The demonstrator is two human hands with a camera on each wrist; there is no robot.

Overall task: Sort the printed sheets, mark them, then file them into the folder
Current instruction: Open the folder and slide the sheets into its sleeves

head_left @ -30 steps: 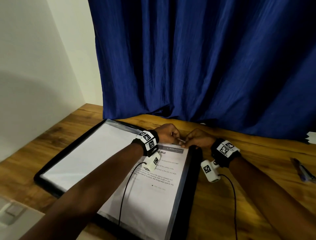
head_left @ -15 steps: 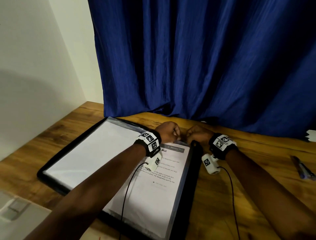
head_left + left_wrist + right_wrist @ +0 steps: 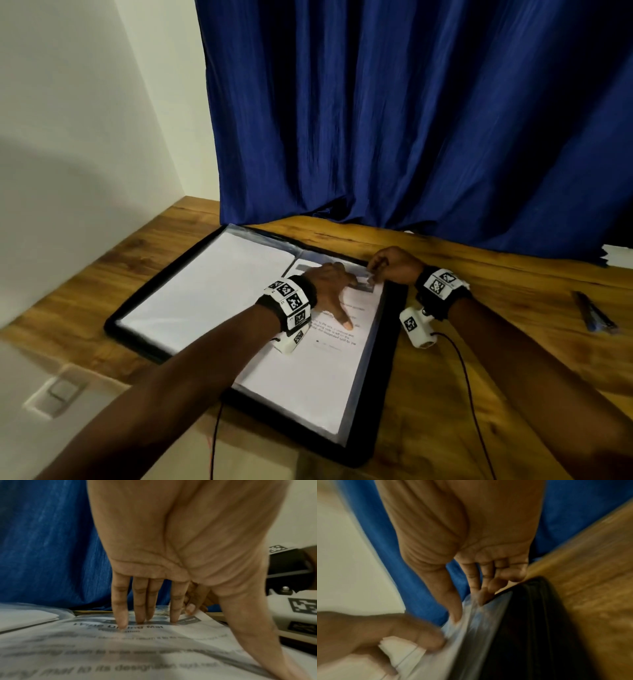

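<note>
Black folder (image 3: 383,387) lying open on the wooden table (image 3: 513,359), two pages of clear sleeves showing. Printed sheet (image 3: 329,363) on the right-hand page, headed "Wipe ... Mat" in the left wrist view, the rest of the text blurred. Left hand (image 3: 329,287) spread flat on the upper part of that sheet, fingertips (image 3: 121,623) straight and pressing by the heading, thumb splayed toward 5 o'clock. Right hand (image 3: 394,263) at the page's 1 o'clock corner, just beside the left, thumb and forefinger pinching the clear sleeve edge (image 3: 471,609). Blank white sheets (image 3: 209,291) on the left-hand page, at 9 o'clock. Blue pen (image 3: 594,313) well apart at 3 o'clock. Blue curtain (image 3: 411,120) at 12 o'clock.
</note>
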